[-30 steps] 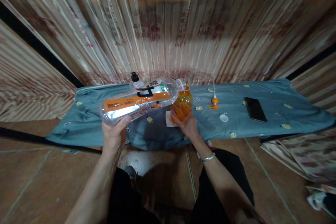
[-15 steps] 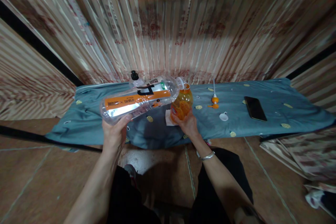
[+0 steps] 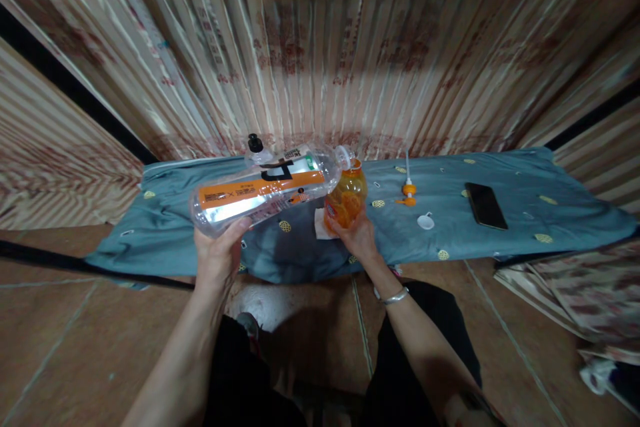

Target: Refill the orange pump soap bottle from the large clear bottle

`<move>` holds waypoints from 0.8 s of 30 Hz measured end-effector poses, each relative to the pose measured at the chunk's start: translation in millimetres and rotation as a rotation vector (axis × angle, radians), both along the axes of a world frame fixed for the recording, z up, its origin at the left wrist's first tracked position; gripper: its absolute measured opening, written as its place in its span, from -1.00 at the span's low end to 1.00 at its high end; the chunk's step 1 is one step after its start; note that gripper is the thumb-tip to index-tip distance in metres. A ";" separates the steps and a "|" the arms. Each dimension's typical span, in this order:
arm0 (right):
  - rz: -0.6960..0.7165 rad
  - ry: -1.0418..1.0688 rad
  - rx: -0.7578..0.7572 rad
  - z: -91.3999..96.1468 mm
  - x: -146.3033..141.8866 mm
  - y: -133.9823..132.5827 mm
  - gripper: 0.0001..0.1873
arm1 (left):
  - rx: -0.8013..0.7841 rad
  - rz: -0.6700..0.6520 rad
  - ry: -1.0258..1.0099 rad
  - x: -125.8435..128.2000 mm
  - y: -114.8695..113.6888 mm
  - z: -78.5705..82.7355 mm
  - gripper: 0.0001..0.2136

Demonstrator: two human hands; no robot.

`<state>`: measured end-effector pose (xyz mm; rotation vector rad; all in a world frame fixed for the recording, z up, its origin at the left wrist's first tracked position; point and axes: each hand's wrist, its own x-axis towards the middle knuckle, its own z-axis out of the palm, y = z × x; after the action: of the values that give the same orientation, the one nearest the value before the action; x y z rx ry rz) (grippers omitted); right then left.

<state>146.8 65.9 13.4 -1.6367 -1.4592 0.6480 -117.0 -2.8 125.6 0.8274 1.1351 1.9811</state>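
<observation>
My left hand (image 3: pixel 220 248) is closed round the base end of a large clear plastic bottle (image 3: pixel 265 185) with an orange and silver label. The bottle lies tilted in the air, its neck pointing right. Its open mouth sits at the top of a small orange see-through bottle (image 3: pixel 351 195), which my right hand (image 3: pixel 354 235) grips low down. Whether liquid is flowing between the two I cannot tell. A white paper piece (image 3: pixel 323 225) lies beside the small bottle. To its right an orange pump top (image 3: pixel 409 192) with a clear tube rests on the cloth.
A blue-green patterned cloth (image 3: pixel 295 260) covers the narrow bed-like surface. A black phone (image 3: pixel 485 205) lies on it at right. Behind the large bottle stands a container with a black pump top (image 3: pixel 255 143). Striped curtains (image 3: pixel 310 53) hang at the back, and dark poles (image 3: pixel 75 80) slant at the sides.
</observation>
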 end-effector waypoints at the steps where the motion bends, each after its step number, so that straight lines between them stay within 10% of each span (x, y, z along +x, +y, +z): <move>1: -0.004 -0.005 0.002 -0.8 0.1 0.3 -0.02 | 0.002 0.000 -0.002 0.4 0.2 0.1 -0.43; 24: -0.005 -0.011 0.034 -3.7 -0.4 0.3 -0.09 | -0.005 -0.009 0.032 -0.7 -0.8 -0.5 -0.42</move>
<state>146.4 66.2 9.6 -1.6190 -1.4660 0.6095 -117.6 -3.6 125.1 0.8626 1.1523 1.9631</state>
